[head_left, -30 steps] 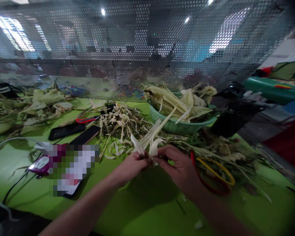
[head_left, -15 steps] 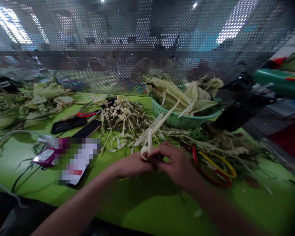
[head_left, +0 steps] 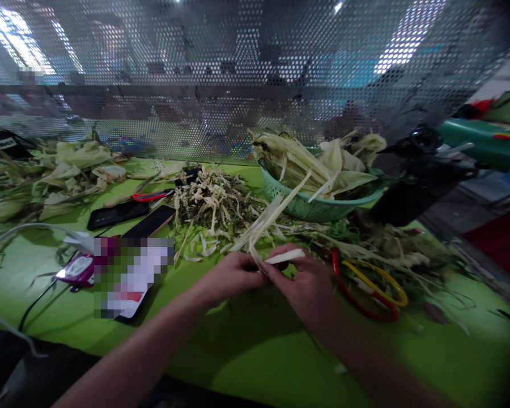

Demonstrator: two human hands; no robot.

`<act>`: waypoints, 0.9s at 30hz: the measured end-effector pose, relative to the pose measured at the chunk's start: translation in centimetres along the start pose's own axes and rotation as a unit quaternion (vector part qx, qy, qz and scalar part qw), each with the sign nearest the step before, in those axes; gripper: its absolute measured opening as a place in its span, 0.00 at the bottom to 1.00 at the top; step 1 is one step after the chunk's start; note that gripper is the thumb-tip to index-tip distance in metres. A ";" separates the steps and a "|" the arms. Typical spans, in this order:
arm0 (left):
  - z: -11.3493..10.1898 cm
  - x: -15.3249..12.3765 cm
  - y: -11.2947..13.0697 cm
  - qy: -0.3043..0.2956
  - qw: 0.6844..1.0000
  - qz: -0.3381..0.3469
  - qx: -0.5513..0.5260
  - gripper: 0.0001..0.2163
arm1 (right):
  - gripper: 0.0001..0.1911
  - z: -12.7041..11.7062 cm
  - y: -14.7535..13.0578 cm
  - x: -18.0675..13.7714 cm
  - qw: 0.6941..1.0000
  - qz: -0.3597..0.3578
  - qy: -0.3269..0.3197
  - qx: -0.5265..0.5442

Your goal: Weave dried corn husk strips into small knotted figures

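My left hand (head_left: 236, 277) and my right hand (head_left: 304, 283) meet over the green tabletop (head_left: 246, 351), fingers pinched together. Between them is a pale strip of what looks like dried corn husk (head_left: 285, 256), its end lying across my right fingers. At my left fingertips the strip bends upward; whether it joins the longer husk strips (head_left: 272, 215) just beyond, I cannot tell. Those strips slant up toward a green plastic basket (head_left: 318, 208) heaped with dry husks (head_left: 291, 150). What lies inside my left fingers is mostly hidden.
A pile of husk twists (head_left: 210, 195) lies ahead, with more husks (head_left: 76, 164) at far left. Phones (head_left: 151, 222), a red-handled cutter (head_left: 147, 196) and a purple device (head_left: 79, 269) with cables sit left. Red-and-yellow handled scissors (head_left: 365, 283) lie right. A perforated screen (head_left: 238, 85) stands behind.
The pale strip, earlier curled in a loop over my left fingers and pointing up, now lies flat across to my right hand. My left fingers have turned upward slightly.
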State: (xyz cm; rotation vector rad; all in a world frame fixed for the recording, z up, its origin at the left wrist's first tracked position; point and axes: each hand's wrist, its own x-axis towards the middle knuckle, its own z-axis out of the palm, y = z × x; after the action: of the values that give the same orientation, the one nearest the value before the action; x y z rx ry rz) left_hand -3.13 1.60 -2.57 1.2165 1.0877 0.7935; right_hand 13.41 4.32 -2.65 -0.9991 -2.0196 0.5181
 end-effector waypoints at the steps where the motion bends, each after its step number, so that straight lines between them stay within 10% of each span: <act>1: 0.1 0.0 0.0 0.009 1.000 -0.001 0.002 0.08 | 0.04 0.0 0.0 -0.1 1.000 0.018 0.008 0.001; 27: 0.6 0.2 -0.2 0.114 0.992 0.057 -0.016 0.11 | 0.09 -1.8 -0.2 1.5 0.961 0.153 -0.103 0.205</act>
State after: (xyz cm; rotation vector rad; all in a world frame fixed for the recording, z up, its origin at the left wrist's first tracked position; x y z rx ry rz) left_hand -2.56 1.55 -2.83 1.1897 1.1930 1.0541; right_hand 14.20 5.45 -0.78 -1.0307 -1.8285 1.1986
